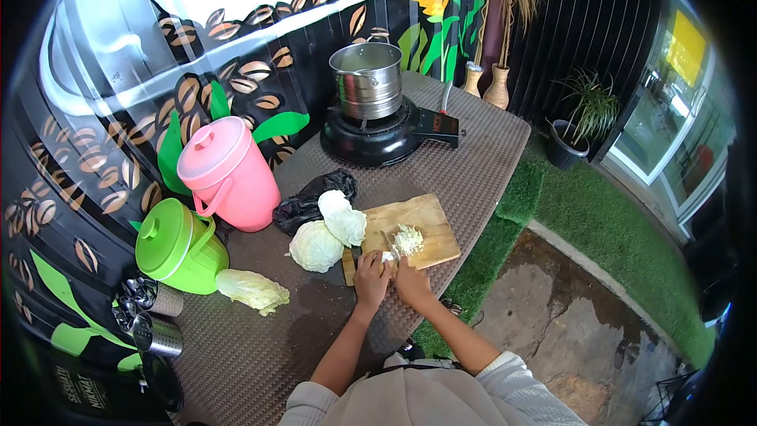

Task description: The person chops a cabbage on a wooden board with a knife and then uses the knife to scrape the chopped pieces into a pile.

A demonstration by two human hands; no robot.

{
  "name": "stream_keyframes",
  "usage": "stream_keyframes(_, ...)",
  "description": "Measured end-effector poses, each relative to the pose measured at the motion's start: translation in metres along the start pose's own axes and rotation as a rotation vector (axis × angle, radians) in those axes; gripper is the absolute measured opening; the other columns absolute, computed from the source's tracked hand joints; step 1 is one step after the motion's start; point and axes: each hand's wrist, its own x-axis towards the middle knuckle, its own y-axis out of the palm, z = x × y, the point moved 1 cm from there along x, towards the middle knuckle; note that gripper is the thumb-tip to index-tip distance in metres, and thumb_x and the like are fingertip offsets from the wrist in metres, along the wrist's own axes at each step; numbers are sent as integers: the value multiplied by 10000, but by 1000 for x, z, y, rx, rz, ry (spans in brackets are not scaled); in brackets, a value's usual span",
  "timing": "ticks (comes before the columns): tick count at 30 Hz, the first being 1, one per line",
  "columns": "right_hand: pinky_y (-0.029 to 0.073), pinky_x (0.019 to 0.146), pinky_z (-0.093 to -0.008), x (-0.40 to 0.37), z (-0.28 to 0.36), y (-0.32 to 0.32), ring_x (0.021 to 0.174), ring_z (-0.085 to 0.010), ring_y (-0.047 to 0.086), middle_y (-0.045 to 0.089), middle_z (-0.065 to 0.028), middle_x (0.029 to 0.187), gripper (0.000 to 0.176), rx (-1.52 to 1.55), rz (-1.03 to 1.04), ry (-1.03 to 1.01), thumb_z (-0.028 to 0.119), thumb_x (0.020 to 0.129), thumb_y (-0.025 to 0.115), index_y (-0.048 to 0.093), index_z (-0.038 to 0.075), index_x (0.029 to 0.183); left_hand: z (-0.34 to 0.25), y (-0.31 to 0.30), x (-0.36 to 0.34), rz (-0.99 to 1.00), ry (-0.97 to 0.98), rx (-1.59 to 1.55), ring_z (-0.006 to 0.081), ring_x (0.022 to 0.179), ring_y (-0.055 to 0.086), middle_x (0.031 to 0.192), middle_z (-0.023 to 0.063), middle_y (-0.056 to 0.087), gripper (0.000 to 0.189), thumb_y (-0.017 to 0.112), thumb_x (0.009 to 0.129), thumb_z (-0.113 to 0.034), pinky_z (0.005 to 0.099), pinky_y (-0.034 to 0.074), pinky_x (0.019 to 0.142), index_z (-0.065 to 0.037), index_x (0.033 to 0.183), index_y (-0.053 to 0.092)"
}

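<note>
Both my hands are at the near left part of a wooden cutting board [434,225]. My left hand [371,276] has its fingers bent over a small pale piece of cabbage [387,256]. Beside it, my right hand [410,280] is closed round a knife [389,243], whose blade points away from me. Finely shredded cabbage [408,241] lies heaped just beyond the blade. Left of the board sit a cabbage head [316,247] and a loose cabbage portion [343,218], with a black plastic bag [311,201] behind them.
A metal pot [367,83] stands on a black stove [371,138] at the back of the table [252,347]. Pink [229,173] and green [177,244] lidded jugs, a long leafy cabbage [252,290] and metal utensil holders [158,334] are at the left.
</note>
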Motion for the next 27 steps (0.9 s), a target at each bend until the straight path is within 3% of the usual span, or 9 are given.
stream_keyframes(2,529,600,-460,-10,1,9,687,-382,652,633,-232,717,282,6,9,107,259,901,457,436,-7,992,0,1,-1,5,-15,2,276,976,551,1023,101,618,231,637,788,-106,366,464,825,14,986,648)
stream_keyframes(8,520,632,-479,2,-1,-15,726,-416,639,632,-259,771,302,84,121,68,230,883,483,403,-13,1045,2,1,-2,2,1,14,282,975,552,1032,114,620,240,638,793,-110,369,461,837,19,996,646)
stream_keyframes(14,506,662,-494,-2,4,6,771,-426,630,620,-286,790,294,85,99,141,226,889,478,404,-20,1031,7,4,-5,-19,-20,-44,307,1002,549,1056,147,624,255,634,804,-118,388,449,862,25,1015,640)
stream_keyframes(20,517,594,-478,6,0,-11,672,-389,642,625,-243,696,254,20,52,-4,209,891,467,415,-8,1010,3,-1,-3,24,-31,-60,312,1018,542,1093,146,608,250,634,812,-123,391,446,863,19,1018,642)
stream_keyframes(23,516,580,-478,-3,0,16,658,-394,639,626,-232,685,241,14,-58,40,212,896,459,421,-2,999,4,0,-3,12,-39,-50,312,1019,539,1108,141,597,242,630,817,-128,391,445,859,12,1014,646)
stream_keyframes(27,519,593,-470,11,5,4,686,-396,641,629,-236,714,257,83,16,58,226,889,479,419,1,996,1,-3,-4,6,-25,-40,309,995,550,1118,145,588,221,630,807,-114,388,464,834,28,975,649)
